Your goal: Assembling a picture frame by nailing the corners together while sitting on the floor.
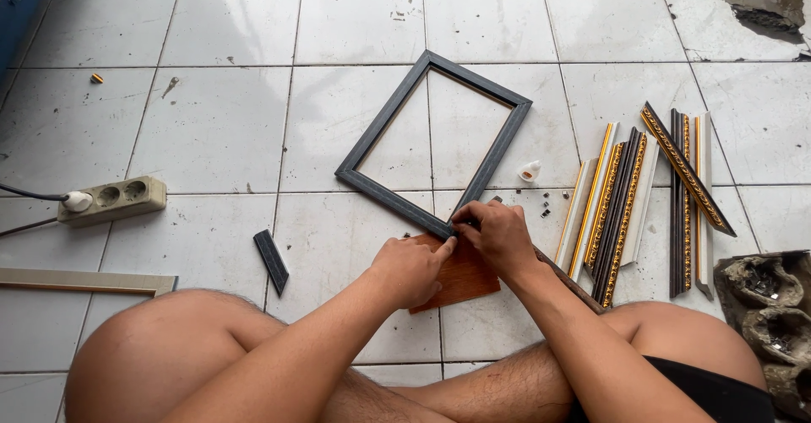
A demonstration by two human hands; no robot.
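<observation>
Pinching the near corner of one dark rectangular frame [432,140] at mid-frame, my right hand [498,235] has its fingertips pressed together on the moulding, while my left hand [410,269] is curled, thumb against that same corner. Under both lies one reddish-brown wooden board [463,281]. Right of centre lie roughly nine gold-trimmed moulding strips [621,203]. One small white bottle [530,170], one short dark offcut [272,261], and one power strip [112,200] at left.

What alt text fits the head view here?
Seated on a white tiled floor, a person presses the left hand and right hand on a dark picture frame's near corner, over a brown board. Gold-trimmed moulding strips lie right, a power strip left.
</observation>
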